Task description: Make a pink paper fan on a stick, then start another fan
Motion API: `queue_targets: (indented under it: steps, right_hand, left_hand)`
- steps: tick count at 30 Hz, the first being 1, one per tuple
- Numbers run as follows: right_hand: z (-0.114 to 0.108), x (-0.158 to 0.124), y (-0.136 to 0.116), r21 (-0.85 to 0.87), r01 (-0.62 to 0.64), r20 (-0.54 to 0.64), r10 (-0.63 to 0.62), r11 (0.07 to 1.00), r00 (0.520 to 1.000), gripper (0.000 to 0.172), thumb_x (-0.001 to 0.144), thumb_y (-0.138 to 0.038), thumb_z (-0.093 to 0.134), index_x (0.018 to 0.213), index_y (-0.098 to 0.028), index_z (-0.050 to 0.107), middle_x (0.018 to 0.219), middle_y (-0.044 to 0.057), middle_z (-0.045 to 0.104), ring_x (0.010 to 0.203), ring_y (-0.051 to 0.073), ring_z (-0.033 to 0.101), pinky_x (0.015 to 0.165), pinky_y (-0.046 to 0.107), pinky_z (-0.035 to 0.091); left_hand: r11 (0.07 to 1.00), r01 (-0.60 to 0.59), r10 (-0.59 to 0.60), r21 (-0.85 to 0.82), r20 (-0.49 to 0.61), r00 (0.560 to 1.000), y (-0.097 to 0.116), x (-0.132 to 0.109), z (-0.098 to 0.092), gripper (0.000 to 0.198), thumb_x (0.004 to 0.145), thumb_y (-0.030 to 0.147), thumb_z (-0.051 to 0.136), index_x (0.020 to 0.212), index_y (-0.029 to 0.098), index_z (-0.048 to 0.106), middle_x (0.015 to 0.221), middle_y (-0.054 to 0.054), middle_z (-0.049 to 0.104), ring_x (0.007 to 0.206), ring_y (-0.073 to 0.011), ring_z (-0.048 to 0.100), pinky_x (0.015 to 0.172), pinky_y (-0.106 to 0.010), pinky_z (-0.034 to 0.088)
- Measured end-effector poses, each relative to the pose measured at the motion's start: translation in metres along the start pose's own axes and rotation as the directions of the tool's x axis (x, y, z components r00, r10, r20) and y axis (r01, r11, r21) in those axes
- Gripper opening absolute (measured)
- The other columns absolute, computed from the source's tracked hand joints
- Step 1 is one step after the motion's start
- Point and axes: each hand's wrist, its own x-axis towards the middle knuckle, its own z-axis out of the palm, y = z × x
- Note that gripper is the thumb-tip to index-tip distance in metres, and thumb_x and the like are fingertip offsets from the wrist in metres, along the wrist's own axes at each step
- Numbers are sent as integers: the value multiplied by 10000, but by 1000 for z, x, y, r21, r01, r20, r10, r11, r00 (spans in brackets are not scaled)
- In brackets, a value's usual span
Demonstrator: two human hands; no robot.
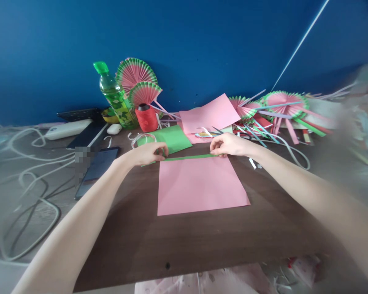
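Note:
A pink paper sheet (pixel 200 185) lies flat on the brown table (pixel 184 241). Along its far edge runs a narrow green paper strip (pixel 188 157). At the strip's left end, my left hand (pixel 151 153) has its fingers closed on it, by the sheet's far left corner. My right hand (pixel 225 145) pinches the strip's other end near the far right corner. Behind my left hand lies a green sheet (pixel 171 139). More pink paper (pixel 210 114) rests at the back, behind my right hand.
A green-capped bottle (pixel 116 98), a red thread spool (pixel 147 118) and pleated paper fans (pixel 136 75) stand at the back left. More fans (pixel 283 102) with paper strips lie at the back right. A phone (pixel 98 169) and white cables (pixel 49 163) are at the left.

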Motion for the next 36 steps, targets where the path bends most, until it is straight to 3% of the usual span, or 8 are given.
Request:
queue_targets:
  steps: [36]
  right_hand:
    - [-3,-2,-2,-22,-3,22,4,1000,1000,162,633,-292,630,712,-156,594,611,12,593,538,124,569,516,249,441]
  left_hand:
    - [1000,7,-7,15,7,1000,-1,1,1,180,711,283,505,862,191,535,776,-15,585,663,-140,522,579,-242,378]
